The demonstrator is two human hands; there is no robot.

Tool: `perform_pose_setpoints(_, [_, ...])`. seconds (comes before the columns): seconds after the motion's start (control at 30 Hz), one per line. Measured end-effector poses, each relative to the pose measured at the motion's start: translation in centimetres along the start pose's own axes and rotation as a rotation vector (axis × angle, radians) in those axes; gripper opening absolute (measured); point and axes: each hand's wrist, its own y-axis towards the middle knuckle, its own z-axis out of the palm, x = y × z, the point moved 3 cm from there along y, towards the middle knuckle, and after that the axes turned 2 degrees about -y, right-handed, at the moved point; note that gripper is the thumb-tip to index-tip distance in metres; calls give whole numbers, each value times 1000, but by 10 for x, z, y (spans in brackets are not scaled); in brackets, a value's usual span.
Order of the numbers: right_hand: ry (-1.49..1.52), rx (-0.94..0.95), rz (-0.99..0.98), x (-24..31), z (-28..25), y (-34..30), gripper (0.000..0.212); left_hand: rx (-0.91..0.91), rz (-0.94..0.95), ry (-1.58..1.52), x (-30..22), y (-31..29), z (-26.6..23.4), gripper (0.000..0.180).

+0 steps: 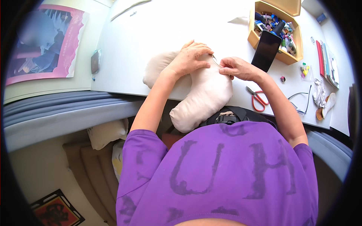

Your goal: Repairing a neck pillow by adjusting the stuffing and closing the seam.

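A pale, curved, stuffed neck pillow (211, 88) lies over the table's near edge, one end hanging toward my lap. My left hand (190, 58) rests on its upper part, fingers curled over the fabric by the far edge. At the right side of that edge, my right hand (237, 69) pinches thumb against forefinger. A thin, dark line, perhaps a zipper or thread, runs between the two hands along the pillow's edge. What exactly sits in the right fingertips is too small to make out. Red-handled scissors or pliers (258, 100) lie near my right forearm.
Beyond my right hand, a dark phone (266, 51) leans on a wooden box (296, 56) full of small sewing-like items. Glasses (301, 103), a small round item (283, 78), a clear bag (306, 71) and upright books (328, 64) stand or lie farther right on the white table (124, 67).
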Motion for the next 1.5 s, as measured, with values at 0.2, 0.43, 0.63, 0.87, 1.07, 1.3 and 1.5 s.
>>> perform_pose_setpoints(0.2, [-58,-69,27,8,0,-5,26,90,-17,-4,14,12,7,18])
perform_pose_setpoints(0.43, [-112,-125,84,11,1,-2,23,-4,34,-26,22,12,17,5])
perform_pose_setpoints(0.63, [-163,-434,-44,27,-1,14,14,-45,43,-32,22,13,16,7])
perform_pose_setpoints(0.87, [-480,-470,-225,35,-1,30,13,-62,84,-15,30,12,20,8])
perform_pose_setpoints(1.07, [-556,-419,-278,34,-10,39,14,-43,106,-162,37,12,14,10])
perform_pose_setpoints(1.3, [-318,-160,-76,34,-20,47,17,-71,74,-40,32,13,21,8])
perform_pose_setpoints(1.5, [-311,-48,-37,39,-30,51,17,-201,35,41,26,12,22,5])
